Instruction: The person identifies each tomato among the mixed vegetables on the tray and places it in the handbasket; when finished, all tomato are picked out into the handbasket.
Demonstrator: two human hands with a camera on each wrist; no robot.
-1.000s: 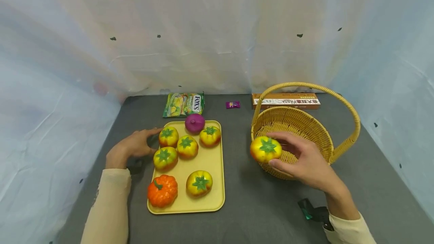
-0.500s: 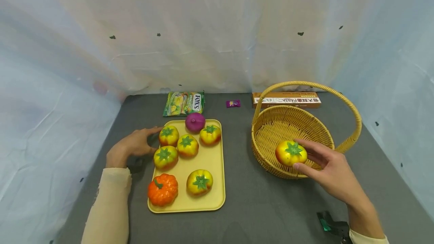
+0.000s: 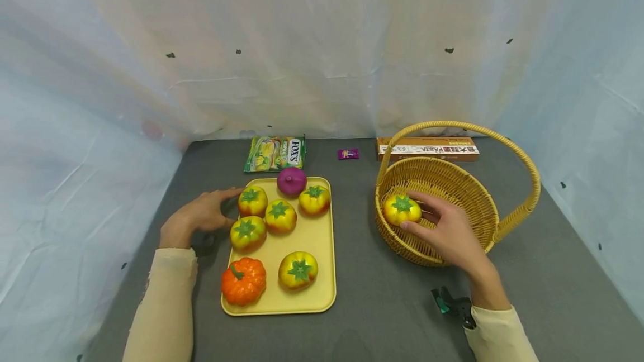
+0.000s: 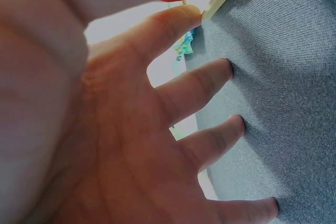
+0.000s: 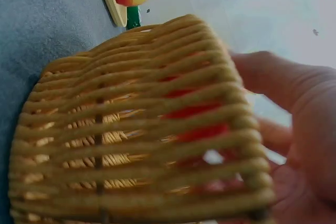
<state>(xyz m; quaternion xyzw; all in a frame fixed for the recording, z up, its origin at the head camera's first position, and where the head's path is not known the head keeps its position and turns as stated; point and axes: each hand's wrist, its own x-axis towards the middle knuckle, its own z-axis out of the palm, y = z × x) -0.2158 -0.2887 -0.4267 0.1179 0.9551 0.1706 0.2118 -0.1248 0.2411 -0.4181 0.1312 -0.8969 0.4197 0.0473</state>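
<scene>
My right hand (image 3: 450, 230) is inside the wicker basket (image 3: 468, 183), holding a yellow-red toy persimmon (image 3: 402, 210) between thumb and fingers near the left wall. In the right wrist view the basket's weave (image 5: 131, 124) covers most of the fruit, and red shows through the gaps. At the yellow tray's (image 3: 302, 306) left edge is my left hand (image 3: 201, 217), fingers spread, fingertips down on the dark cloth in the left wrist view. Several more persimmons (image 3: 282, 217) lie on that tray, along with an orange pumpkin (image 3: 244, 281) and a purple onion-like vegetable (image 3: 292, 181).
Behind the tray lies a green Fox's packet (image 3: 275, 153). A small purple wrapped sweet (image 3: 348, 153) sits at the back middle, and a brown pasta box (image 3: 443, 149) stands behind the basket. The tall basket handle (image 3: 523, 155) arches over the opening. Pale sheeting encloses the table.
The right hand carried the persimmon rightward over the basket, then back left and lower, to the left wall inside. My left hand has kept its place by the tray.
</scene>
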